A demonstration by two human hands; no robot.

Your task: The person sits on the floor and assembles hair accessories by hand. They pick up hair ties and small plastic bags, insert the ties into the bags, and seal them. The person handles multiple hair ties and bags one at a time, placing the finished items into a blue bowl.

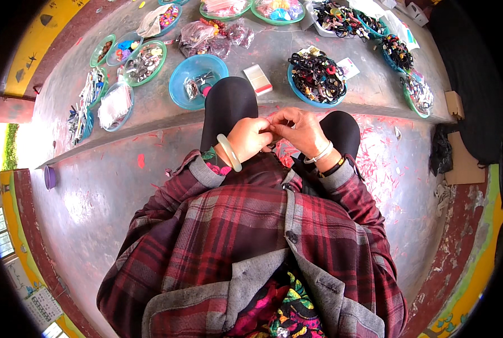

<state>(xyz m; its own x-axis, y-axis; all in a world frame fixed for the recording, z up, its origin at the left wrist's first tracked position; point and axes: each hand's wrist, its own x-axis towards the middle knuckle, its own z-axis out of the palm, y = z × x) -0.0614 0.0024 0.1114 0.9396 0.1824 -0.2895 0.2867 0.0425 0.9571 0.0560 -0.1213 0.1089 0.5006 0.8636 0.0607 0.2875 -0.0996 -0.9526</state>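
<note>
Head view: the left hand (250, 138) and right hand (300, 130) meet fingertip to fingertip above the knees, both pinched narrow on something tiny and pinkish (271, 127); what it is cannot be made out, as the fingers hide most of it. A pale bangle (229, 152) circles the left wrist. Beyond the hands, a step edge runs across, with a blue bowl (198, 80) just past the left knee, a small box (258, 79) beside it, and a dish of dark bands (317, 79) past the right hand. Farther trays are cut off at the top rim. Bare floor lies left of the hands.
</note>
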